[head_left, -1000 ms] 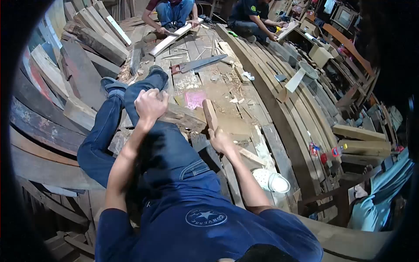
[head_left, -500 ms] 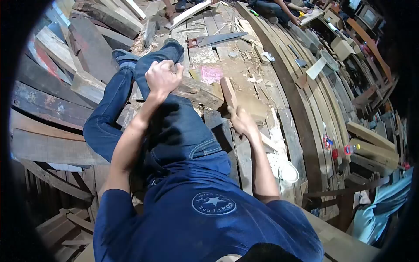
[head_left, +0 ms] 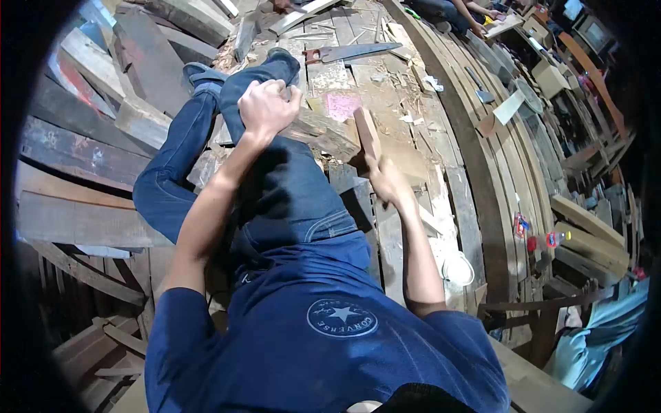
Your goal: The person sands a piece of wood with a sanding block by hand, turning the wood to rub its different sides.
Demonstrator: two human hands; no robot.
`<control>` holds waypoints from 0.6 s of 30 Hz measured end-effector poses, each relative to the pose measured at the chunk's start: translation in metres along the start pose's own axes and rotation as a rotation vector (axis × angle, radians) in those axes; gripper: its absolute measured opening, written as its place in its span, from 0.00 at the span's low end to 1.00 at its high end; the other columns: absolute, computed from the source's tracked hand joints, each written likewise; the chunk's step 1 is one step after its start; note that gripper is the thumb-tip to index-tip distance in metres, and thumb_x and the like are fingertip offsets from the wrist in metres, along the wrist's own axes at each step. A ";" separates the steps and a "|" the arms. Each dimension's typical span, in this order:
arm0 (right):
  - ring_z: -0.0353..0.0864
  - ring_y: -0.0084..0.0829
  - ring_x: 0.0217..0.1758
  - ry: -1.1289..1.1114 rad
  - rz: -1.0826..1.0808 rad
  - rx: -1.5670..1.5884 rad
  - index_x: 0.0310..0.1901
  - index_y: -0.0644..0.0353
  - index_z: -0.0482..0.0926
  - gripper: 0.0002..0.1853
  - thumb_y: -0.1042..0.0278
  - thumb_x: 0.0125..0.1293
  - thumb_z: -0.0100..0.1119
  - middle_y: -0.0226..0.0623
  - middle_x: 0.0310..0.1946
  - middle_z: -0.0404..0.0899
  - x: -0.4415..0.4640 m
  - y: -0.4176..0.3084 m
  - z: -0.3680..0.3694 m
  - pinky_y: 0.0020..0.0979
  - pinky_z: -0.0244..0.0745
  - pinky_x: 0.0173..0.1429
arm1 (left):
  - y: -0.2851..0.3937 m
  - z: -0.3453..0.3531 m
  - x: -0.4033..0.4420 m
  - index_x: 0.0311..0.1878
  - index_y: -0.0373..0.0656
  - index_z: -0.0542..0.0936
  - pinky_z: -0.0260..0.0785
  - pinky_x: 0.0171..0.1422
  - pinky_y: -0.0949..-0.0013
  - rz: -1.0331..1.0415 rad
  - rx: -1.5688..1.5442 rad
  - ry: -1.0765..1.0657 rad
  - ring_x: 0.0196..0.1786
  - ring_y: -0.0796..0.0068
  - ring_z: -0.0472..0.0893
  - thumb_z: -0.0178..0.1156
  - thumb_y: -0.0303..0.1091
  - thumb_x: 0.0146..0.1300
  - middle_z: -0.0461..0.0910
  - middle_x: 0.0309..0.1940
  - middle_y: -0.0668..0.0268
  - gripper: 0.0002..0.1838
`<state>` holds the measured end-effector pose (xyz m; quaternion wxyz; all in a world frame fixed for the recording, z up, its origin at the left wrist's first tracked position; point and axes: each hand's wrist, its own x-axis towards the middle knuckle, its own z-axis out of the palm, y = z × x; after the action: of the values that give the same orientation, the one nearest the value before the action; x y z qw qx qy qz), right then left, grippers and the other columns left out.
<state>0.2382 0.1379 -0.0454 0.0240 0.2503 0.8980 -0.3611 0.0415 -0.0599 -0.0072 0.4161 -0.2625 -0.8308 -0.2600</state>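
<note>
My left hand is closed in a fist above my jeans-clad leg, beside the near end of a rough timber beam. Whatever the fist may grip is hidden behind the fingers. My right hand is wrapped round a short wooden stick, which points up and away from me. The stick's far end is near the beam's right end; I cannot tell whether they touch. A pink patch lies on the boards beyond the beam.
A handsaw lies on the plank floor among wood shavings. Long stacked planks run along the right, and timber offcuts crowd the left. A white cup-like object is by my right forearm. Other people's hands show at the top.
The whole view has shifted slightly, so the scene appears a little higher and further right. Both hands keep their grips and almost the same places over the leg and beam.
</note>
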 end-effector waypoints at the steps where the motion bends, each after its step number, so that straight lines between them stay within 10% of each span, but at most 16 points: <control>1: 0.87 0.53 0.28 0.029 -0.031 -0.017 0.51 0.78 0.72 0.32 0.44 0.77 0.46 0.69 0.35 0.82 -0.008 0.021 0.010 0.46 0.82 0.38 | 0.000 -0.001 -0.001 0.17 0.46 0.79 0.74 0.34 0.55 -0.002 -0.006 0.000 0.28 0.56 0.80 0.67 0.45 0.53 0.81 0.21 0.65 0.16; 7: 0.80 0.66 0.54 0.086 0.006 -0.106 0.57 0.77 0.70 0.34 0.43 0.77 0.43 0.76 0.44 0.79 -0.037 0.013 0.017 0.53 0.75 0.58 | 0.002 -0.004 -0.003 0.18 0.45 0.79 0.75 0.35 0.56 -0.029 0.003 -0.023 0.29 0.58 0.80 0.66 0.45 0.54 0.82 0.22 0.65 0.17; 18: 0.81 0.68 0.50 0.058 0.059 -0.191 0.52 0.76 0.70 0.31 0.46 0.77 0.45 0.76 0.41 0.79 -0.052 0.013 0.000 0.55 0.75 0.57 | -0.005 0.002 -0.003 0.20 0.47 0.81 0.76 0.38 0.59 -0.007 0.006 -0.009 0.30 0.59 0.81 0.65 0.47 0.56 0.83 0.23 0.66 0.16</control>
<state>0.2899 0.1233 -0.0419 0.0325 0.2835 0.9209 -0.2656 0.0379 -0.0628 -0.0118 0.4124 -0.2597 -0.8342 -0.2578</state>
